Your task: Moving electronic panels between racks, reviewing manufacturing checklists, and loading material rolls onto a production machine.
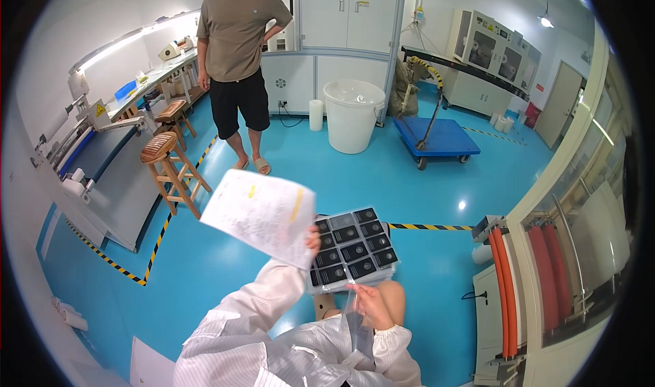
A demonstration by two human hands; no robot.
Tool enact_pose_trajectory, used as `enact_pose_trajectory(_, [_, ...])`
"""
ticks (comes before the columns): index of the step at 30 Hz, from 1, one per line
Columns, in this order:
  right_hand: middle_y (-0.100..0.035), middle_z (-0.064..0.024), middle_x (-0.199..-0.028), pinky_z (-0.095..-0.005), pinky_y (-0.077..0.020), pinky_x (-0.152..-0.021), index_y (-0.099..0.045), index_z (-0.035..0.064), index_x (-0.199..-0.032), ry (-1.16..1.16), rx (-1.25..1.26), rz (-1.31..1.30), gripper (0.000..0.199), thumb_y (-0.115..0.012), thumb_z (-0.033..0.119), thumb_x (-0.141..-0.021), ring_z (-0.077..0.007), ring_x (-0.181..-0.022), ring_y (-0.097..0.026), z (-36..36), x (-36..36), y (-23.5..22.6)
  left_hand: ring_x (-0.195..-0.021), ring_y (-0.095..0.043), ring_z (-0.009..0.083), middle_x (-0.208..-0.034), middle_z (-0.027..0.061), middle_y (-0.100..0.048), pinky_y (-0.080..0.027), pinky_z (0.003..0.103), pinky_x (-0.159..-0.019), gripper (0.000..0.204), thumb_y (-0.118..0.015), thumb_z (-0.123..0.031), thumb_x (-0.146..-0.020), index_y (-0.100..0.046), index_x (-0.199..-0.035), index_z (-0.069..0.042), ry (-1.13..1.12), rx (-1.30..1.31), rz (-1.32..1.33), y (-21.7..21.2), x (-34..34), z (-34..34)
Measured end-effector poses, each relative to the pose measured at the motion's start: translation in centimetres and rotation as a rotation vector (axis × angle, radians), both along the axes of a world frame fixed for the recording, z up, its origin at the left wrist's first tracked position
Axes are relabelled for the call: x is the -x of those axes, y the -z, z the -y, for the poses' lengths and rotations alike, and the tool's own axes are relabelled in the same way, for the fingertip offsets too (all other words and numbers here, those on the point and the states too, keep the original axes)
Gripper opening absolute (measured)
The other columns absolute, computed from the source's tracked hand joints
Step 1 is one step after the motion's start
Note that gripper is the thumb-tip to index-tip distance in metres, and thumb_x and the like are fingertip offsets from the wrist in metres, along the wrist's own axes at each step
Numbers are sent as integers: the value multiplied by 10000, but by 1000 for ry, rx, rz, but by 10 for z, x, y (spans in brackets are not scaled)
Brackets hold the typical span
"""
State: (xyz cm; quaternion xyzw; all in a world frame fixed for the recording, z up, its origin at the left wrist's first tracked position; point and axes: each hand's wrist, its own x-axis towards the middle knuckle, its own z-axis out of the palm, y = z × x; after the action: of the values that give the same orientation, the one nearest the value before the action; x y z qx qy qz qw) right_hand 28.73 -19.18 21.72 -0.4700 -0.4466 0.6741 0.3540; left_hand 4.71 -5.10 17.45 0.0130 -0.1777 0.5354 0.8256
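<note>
My left hand (314, 240) is raised and closed on the right edge of a white paper sheet (256, 213). Handwriting and yellow highlighter marks cover the paper, which tilts over the floor. Just right of it lies a stack of clear plastic sheets (355, 252) printed with rows of black rectangles, in front of my knees. What bears the stack is hidden. My right hand (372, 305) is at the stack's near edge, its fingers pinched on a clear plastic strip (358, 329) that hangs down over my lap.
A person (239, 60) stands ahead, one hand on a hip. Wooden stools (164, 148) and a workbench (153, 80) line the left. A white bin (353, 117) and blue platform cart (437, 141) stand farther back. At right is a machine with orange rollers (505, 295).
</note>
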Motion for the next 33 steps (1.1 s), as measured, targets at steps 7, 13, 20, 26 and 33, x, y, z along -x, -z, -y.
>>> enact_pose_trajectory(7, [-434,7,-494,-208,-269,-360,-562,-15,-1015,133,174,-308,518,-351,450,-929,-59,-363,-322,33,-21,-11,-540,-385,163,-851,110,-477,-337,268,-506,666,-450,-485,-829,-296,-1275,-16,382,-56,73,-21,-169,20])
enact_pose_trajectory(13, [-401,2,-491,-225,-260,-349,-503,-38,-1047,369,129,-351,478,-301,386,-954,-67,-352,-287,66,-64,-27,-560,-417,181,-882,128,-475,-369,285,-526,700,-427,-488,-847,-234,-1328,-18,640,-66,131,-34,-232,45])
enact_pose_trajectory(20, [-407,8,-466,-212,-270,-361,-560,-22,-1030,603,89,-243,440,-371,367,-944,-60,-358,-320,105,-96,-32,-569,-409,162,-883,75,-433,-368,292,-564,685,-400,-453,-872,-169,-1381,-58,834,-101,79,-73,-236,66])
enact_pose_trajectory(26, [-413,22,-473,-214,-262,-352,-547,-35,-1033,749,3,-214,418,-375,336,-948,-52,-358,-311,116,-111,-37,-552,-376,158,-828,71,-400,-348,296,-541,706,-399,-461,-869,-151,-1383,-45,966,-32,-62,-93,-220,85])
enact_pose_trajectory(33, [-400,40,-486,-201,-225,-374,-576,-49,-1013,855,-233,97,433,-432,351,-929,-26,-396,-295,113,-133,-61,-692,-509,170,-983,96,-511,-443,275,-627,657,-406,-440,-892,-244,-1336,17,1247,-359,-3,-80,-207,110])
